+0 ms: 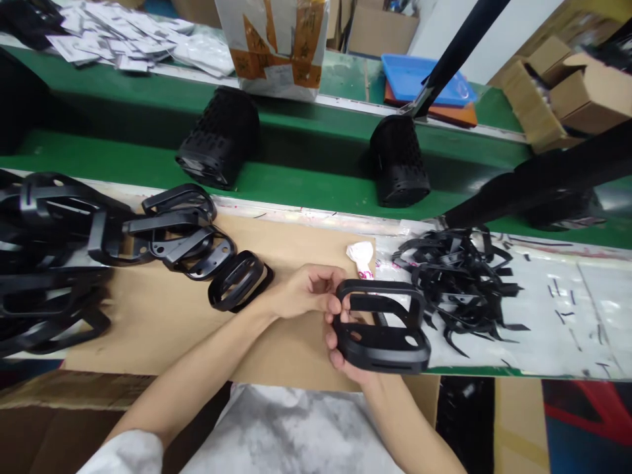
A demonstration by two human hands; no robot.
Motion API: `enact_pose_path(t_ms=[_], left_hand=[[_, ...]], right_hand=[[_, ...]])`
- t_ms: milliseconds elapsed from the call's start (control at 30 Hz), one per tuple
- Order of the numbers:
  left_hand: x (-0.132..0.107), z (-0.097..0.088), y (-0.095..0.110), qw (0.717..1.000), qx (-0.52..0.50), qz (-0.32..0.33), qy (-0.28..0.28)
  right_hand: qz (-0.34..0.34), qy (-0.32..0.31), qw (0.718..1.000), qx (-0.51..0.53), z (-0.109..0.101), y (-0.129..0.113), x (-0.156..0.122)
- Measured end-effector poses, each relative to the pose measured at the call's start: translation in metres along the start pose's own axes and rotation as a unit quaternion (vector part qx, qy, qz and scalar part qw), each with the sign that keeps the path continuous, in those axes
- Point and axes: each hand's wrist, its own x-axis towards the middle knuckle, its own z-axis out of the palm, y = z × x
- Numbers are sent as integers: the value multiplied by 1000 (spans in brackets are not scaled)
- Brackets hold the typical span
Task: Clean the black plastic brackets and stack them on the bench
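A black plastic frame (pixel 388 352) with rounded corners and a raised loop is held up over the right part of the brown cardboard sheet (pixel 162 316). My right hand (pixel 345 359) grips its left side from below, fingers wrapped round the edge. Closed against the same left edge are the thumb and fingers of my left hand (pixel 311 293); whether a small piece sits between them is hidden. Just behind the frame lies a white crumpled item (pixel 361 255). A similar single black frame (pixel 239 282) rests on the cardboard, left of my left hand.
More black frames (pixel 49 230) are heaped at the left. Black strips (pixel 464 283) form a tangled pile at the right. Black perforated cylinders (pixel 222 135) stand on the green conveyor (pixel 306 161). Beyond are a taped box (pixel 276 46) and a blue tray (pixel 424 79); dark posts slant across the right.
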Motion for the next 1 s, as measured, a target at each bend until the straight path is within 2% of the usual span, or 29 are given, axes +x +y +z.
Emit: enact_pose_path(t_ms=[133,233,400,533,667,867,1000], left_hand=[[-4,7,9,1000,6,18,-16],[-4,6,11,1000,-8,28,-13],[-1,-7,7,1000,-15,-7,-6],[-1,-16,2,1000,-26,-10,-14],[-1,-16,0,998,-54,0,-33],[0,-15,-1,997,-75,7,-14],[1,-19,-4,998,-67,9,-19]], right_hand=[[57,0,998,-26,3,3,-9],[49,17,998,25,5,0,-8],[22,39,998,50,2,-4,2],[46,17,995,91,-6,6,7],[50,2,989,136,-8,13,8],[57,22,993,103,-14,13,2],[37,36,997,62,-19,18,3]])
